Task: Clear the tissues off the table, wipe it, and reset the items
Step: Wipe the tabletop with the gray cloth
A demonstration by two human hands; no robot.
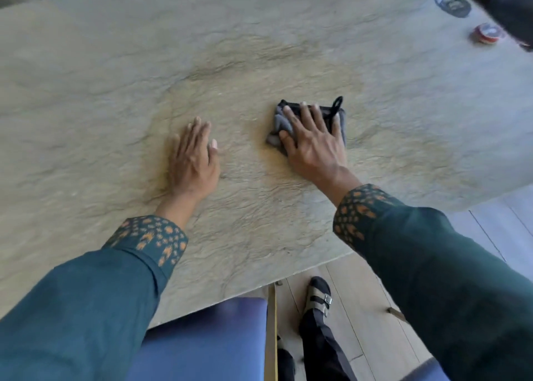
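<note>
The wiping stage is judged to be in progress. A dark folded cloth is pressed flat against the table by the right hand, its fingers spread wide and straight across the cloth. The left hand is laid flat on the bare table, fingers extended, nothing held. No tissues are seen on the visible surface, so clearing appears done. A red-lidded container and a dark, blurred oval item, possibly a coaster, are set at the far right corner; resetting is judged outstanding.
</note>
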